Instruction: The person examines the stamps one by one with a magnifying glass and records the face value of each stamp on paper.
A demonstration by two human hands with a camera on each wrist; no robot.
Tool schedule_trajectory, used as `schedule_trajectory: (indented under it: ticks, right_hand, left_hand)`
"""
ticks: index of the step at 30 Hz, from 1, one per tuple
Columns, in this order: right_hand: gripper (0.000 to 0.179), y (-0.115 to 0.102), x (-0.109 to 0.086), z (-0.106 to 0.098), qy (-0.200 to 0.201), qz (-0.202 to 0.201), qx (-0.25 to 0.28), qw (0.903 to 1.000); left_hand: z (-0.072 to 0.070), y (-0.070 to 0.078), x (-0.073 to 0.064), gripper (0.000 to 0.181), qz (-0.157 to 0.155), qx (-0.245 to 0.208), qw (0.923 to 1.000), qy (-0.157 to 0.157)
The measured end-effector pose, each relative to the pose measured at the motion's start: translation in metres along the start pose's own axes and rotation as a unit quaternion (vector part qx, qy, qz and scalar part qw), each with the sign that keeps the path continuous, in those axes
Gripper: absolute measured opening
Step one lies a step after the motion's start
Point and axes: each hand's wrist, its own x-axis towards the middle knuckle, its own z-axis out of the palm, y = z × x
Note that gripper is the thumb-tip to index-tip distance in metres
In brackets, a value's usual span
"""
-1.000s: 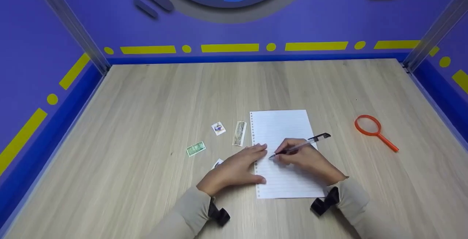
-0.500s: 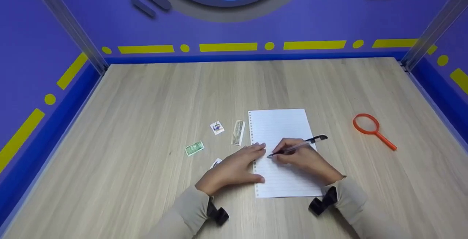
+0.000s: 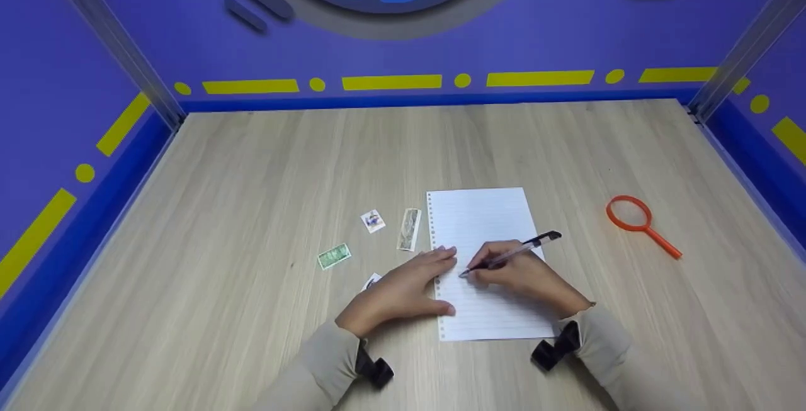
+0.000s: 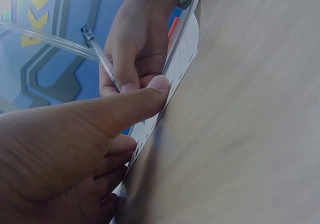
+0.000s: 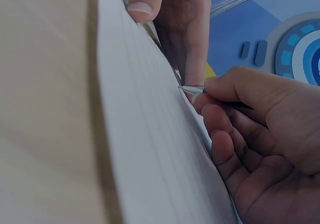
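A lined sheet of paper (image 3: 478, 216) with punched holes down its left edge lies on the table. My right hand (image 3: 526, 279) pinches a clear pen (image 3: 513, 252) with a black cap end, its silver tip at the paper left of the middle. In the right wrist view the pen's tip (image 5: 190, 89) meets the sheet, and the other fingers curl below it. My left hand (image 3: 403, 288) rests with extended fingers and thumb on the sheet's left edge. In the left wrist view the thumb (image 4: 157, 87) lies over the row of holes.
Left of the sheet lie a long narrow stamp (image 3: 410, 230), a small white stamp with a coloured picture (image 3: 373, 221) and a green stamp (image 3: 334, 256). Another stamp (image 3: 371, 281) is partly hidden by the left hand. An orange magnifying glass (image 3: 643, 225) lies to the right.
The pen tip has shifted slightly left and down over the paper with my right hand. My left hand stays in place on the sheet.
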Motion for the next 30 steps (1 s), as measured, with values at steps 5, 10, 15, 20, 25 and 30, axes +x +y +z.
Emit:
schedule_trajectory:
  ticks: [5, 10, 15, 20, 25, 30]
  right_hand:
    - [0.009, -0.0001, -0.0001, -0.0011, 0.008, 0.006, 0.0, 0.9999]
    - [0.009, 0.0009, -0.001, -0.0012, 0.007, 0.015, -0.005, 0.9998]
    - [0.009, 0.0013, -0.0011, -0.0008, 0.004, 0.014, -0.006, 0.9999]
    - [0.008, 0.0006, -0.0006, -0.0015, 0.007, 0.011, -0.007, 0.9999]
    - [0.009, 0.003, 0.0003, -0.0043, 0.014, 0.003, 0.008, 0.9999]
    - [0.009, 0.0024, 0.0002, -0.0037, 0.025, -0.008, 0.017, 0.9995]
  left_hand:
    - [0.0, 0.0001, 0.0009, 0.079, 0.0, 0.008, 1.0, -0.001]
    - [0.0006, 0.0004, 0.0007, 0.079, -0.004, 0.013, 0.9999, -0.004]
    - [0.0006, 0.0005, 0.0006, 0.08, -0.003, 0.012, 0.9999, -0.004]
    - [0.0007, -0.0001, 0.0009, 0.08, 0.0, 0.013, 0.9999, -0.002]
    - [0.001, -0.0003, 0.0013, 0.079, 0.004, 0.01, 0.9999, 0.002]
    - [0.0019, -0.0008, 0.0015, 0.078, 0.009, 0.012, 0.9999, 0.003]
